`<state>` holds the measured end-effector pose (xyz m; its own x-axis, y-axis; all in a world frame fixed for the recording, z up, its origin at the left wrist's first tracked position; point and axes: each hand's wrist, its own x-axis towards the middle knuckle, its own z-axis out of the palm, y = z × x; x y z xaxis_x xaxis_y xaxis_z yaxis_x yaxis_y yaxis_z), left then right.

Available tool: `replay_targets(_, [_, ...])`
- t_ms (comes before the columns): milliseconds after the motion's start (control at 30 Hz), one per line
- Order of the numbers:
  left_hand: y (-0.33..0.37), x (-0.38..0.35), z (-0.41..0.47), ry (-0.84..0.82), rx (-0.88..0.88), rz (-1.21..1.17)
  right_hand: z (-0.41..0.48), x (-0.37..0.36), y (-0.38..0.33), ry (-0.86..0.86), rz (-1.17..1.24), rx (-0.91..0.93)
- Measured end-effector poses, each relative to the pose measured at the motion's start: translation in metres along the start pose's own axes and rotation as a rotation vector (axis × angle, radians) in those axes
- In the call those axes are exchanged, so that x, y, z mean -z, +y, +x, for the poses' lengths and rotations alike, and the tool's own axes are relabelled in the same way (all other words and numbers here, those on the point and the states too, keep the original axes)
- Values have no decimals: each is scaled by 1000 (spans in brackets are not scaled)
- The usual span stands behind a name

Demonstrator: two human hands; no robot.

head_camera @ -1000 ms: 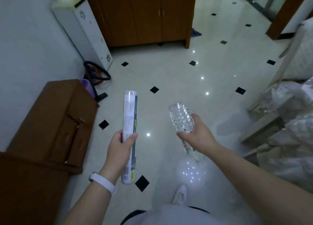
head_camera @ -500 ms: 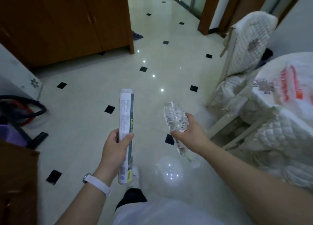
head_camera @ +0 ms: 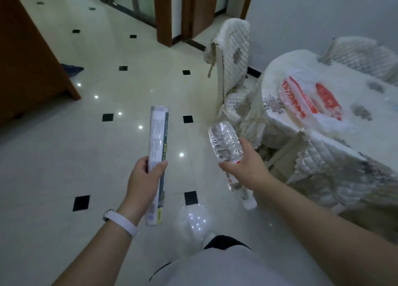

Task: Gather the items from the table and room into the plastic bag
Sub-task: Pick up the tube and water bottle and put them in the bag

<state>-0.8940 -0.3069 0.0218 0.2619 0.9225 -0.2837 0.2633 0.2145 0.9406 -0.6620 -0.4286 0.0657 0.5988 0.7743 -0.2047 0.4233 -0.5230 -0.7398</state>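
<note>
Left hand (head_camera: 146,178) grips a long labelled tube (head_camera: 158,143) around its lower half, while the right hand (head_camera: 243,169) clasps a clear plastic bottle (head_camera: 225,142), cap end pointing down, both held over the tiled floor (head_camera: 64,156). One white plastic bag (head_camera: 310,100) with red print lies flat on the covered table (head_camera: 277,124) to the right, well apart from both. Count: one tube, one bottle, one bag. Neither item is bagged yet; these two appear collected, with bagging left to do.
</note>
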Motion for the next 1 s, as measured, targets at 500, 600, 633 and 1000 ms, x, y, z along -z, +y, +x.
replay_targets(500, [85, -118, 191, -187, -69, 172, 214, 32, 26, 186, 248, -212])
replay_targets(600, [115, -144, 232, -188, -123, 197, 261, 54, 21, 184, 259, -178])
replay_targets(633, [123, -154, 245, -195, -139, 199, 272, 64, 20, 209, 271, -172])
replay_targets(1000, [164, -279, 348, -530, -157, 267, 331, 130, 61, 506, 302, -379])
